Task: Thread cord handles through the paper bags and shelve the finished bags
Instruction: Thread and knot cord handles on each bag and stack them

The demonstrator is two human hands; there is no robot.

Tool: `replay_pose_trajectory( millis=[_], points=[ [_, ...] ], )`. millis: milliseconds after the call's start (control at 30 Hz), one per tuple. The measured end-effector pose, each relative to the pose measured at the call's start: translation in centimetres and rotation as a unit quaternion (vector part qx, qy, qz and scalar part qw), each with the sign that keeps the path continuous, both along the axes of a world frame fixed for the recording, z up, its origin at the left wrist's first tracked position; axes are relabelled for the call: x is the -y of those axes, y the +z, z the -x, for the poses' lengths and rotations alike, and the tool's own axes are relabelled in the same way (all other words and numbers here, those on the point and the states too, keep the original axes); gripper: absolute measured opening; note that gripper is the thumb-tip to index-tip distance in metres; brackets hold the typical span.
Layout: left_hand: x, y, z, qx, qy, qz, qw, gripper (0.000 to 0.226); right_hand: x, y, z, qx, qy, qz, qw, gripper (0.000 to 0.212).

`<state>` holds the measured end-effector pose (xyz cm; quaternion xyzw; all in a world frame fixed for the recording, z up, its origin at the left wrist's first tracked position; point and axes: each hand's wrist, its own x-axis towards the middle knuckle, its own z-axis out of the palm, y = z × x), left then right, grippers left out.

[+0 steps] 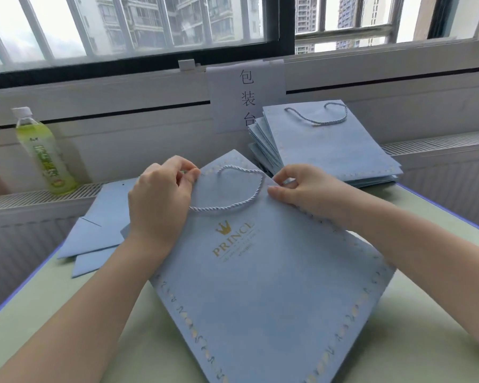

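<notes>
Both grips pinch the top edge of the blue paper bag point(260, 261) — left hand point(161, 200), right hand point(302, 189) — cord handle point(233, 189) looped between; thin, light card on the surface, creases easily — hold near the holes

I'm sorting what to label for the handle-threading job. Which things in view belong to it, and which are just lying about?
Part of the job:
- blue paper bag, held at its top edge by the left hand and right hand
- cord handle on it
- stack of bags behind, top one with a handle
- flat blue bags at left

Lying about:
- drink bottle
- paper sign
</notes>
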<state>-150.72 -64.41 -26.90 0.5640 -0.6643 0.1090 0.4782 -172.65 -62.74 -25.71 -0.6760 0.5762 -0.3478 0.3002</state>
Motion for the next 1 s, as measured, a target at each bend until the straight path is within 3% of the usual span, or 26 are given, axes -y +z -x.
replay_pose_trajectory(
  millis=[100, 167, 200, 267, 300, 367, 400, 467, 600, 767, 900, 1000],
  points=[
    [0.5, -0.9, -0.2, 0.067, 0.030, 0.022, 0.997, 0.032, 0.4, 0.3, 0.4, 0.104, -0.039, 0.028, 0.993, 0.008],
    [0.5, -1.0, 0.0, 0.054, 0.049, 0.016, 0.997, 0.053, 1.1, 0.3, 1.0, 0.166, -0.088, 0.068, 0.980, 0.012],
    [0.5, -0.8, 0.2, 0.011, 0.036, -0.010, 0.999, 0.061, 1.3, 0.3, 1.3, 0.201, -0.110, 0.082, 0.970, 0.013],
    [0.2, -0.2, 0.9, -0.152, -0.057, -0.098, 0.982, 0.066, 1.8, 0.5, 2.0, 0.267, -0.144, 0.108, 0.947, 0.014],
    [-0.2, 0.2, 1.4, -0.255, -0.127, -0.162, 0.945, 0.061, 2.0, 0.5, 2.4, 0.295, -0.156, 0.118, 0.935, 0.016],
    [-0.8, 0.2, 2.0, -0.395, -0.252, -0.294, 0.833, 0.038, 2.2, 0.6, 2.9, 0.342, -0.175, 0.130, 0.914, 0.018],
    [-1.1, 0.1, 2.1, -0.408, -0.286, -0.334, 0.800, 0.028, 2.3, 0.6, 3.1, 0.357, -0.184, 0.130, 0.906, 0.017],
    [-1.3, -0.2, 1.9, -0.402, -0.324, -0.357, 0.779, 0.019, 2.3, 0.6, 3.4, 0.399, -0.187, 0.107, 0.891, 0.012],
    [-0.6, -0.4, 1.3, -0.442, -0.299, -0.275, 0.800, 0.016, 2.4, 1.1, 3.2, 0.531, -0.150, -0.002, 0.834, 0.024],
    [0.6, -1.1, 0.2, -0.458, -0.227, -0.219, 0.831, 0.017, 2.7, -0.3, 2.1, 0.515, -0.070, -0.113, 0.847, 0.052],
    [0.8, -1.3, 0.0, -0.475, -0.202, -0.192, 0.835, 0.019, 2.4, -0.7, 2.1, 0.597, -0.087, -0.144, 0.784, 0.044],
    [1.2, -1.4, 0.0, -0.505, -0.153, -0.166, 0.833, 0.021, 1.8, -0.6, 1.9, 0.602, -0.023, -0.197, 0.773, 0.047]
  ],
)
